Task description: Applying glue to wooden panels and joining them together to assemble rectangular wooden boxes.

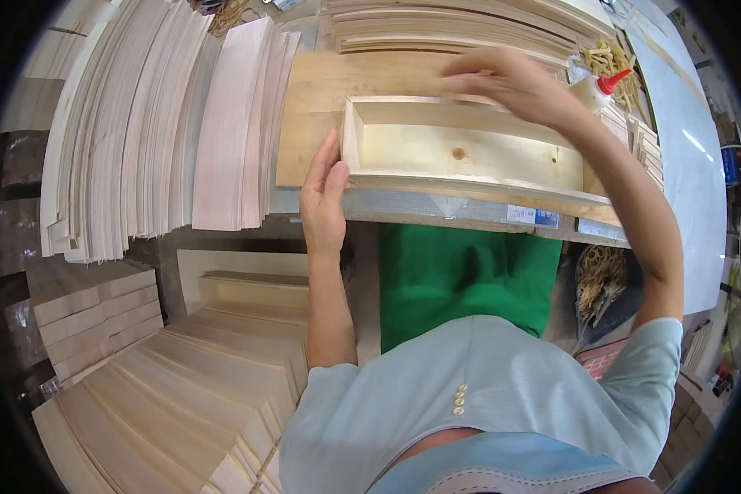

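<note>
While you lean over the bench (403, 204), this is how things lie.

Box: a shallow open wooden box (461, 152) of pale, unfinished wood, long and narrow, with thin side walls and a small dark knot in its floor near the middle.
Box position: it lies on a flat wooden board (321, 99) on the bench, straight ahead of you, its long side running left to right.
Left hand: your left hand (323, 193) lies flat, fingers together and stretched forward, pressed against the outside of the box's left end wall at the near corner; it grips nothing.
Left arm: your forearm runs nearly straight up from your body to that corner.
Right hand: your right hand (506, 82) hangs over the far wall of the box, palm down, fingers loosely spread and pointing left; it is blurred, and you cannot tell whether the fingertips touch the wood. It holds nothing.
Right arm: bent at the elbow, it reaches across the right end of the box.
Glue bottle: a white glue bottle (597, 89) with a red tip lies just beyond your right wrist.
Veneer: stacks of thin pale wood sheets (156, 123) fan out on your left.
Lap: a green cloth (461, 276) covers your lap below the bench edge.
</note>
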A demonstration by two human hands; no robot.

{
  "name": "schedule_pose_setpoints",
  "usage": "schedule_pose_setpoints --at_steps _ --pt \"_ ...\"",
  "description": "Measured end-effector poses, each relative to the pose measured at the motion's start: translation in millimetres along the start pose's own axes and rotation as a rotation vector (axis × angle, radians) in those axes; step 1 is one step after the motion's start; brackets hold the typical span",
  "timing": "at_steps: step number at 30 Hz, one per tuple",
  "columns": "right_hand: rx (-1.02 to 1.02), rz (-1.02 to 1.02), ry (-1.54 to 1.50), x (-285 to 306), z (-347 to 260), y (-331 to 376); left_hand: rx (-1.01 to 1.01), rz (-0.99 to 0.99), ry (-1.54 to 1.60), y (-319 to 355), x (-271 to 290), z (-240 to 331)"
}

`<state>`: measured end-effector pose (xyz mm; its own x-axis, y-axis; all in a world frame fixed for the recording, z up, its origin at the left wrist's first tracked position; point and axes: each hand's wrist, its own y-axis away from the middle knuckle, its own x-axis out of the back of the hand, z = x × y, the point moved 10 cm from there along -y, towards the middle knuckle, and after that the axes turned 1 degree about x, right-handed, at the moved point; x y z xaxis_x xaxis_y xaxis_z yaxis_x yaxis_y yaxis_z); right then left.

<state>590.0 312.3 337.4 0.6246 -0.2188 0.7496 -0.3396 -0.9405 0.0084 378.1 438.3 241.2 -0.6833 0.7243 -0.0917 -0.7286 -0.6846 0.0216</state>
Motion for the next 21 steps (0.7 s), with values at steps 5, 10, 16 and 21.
schedule_pose_setpoints --at_steps 5,10,16,21 --pt "-0.135 -0.338 -0.089 -79.7 -14.6 -91.7 -0.017 0.011 -0.065 2.3 -0.9 5.8" --pt "-0.252 -0.522 -0.154 -102.5 -8.2 -99.8 -0.038 0.021 -0.095 3.3 -0.1 10.9" --pt "-0.365 -0.592 -0.201 -105.9 -7.1 -101.4 -0.045 -0.004 -0.07 2.7 0.9 11.6" --pt "-0.314 -0.513 -0.191 -98.1 -0.7 -96.3 -0.085 0.01 -0.088 1.3 -1.5 9.2"
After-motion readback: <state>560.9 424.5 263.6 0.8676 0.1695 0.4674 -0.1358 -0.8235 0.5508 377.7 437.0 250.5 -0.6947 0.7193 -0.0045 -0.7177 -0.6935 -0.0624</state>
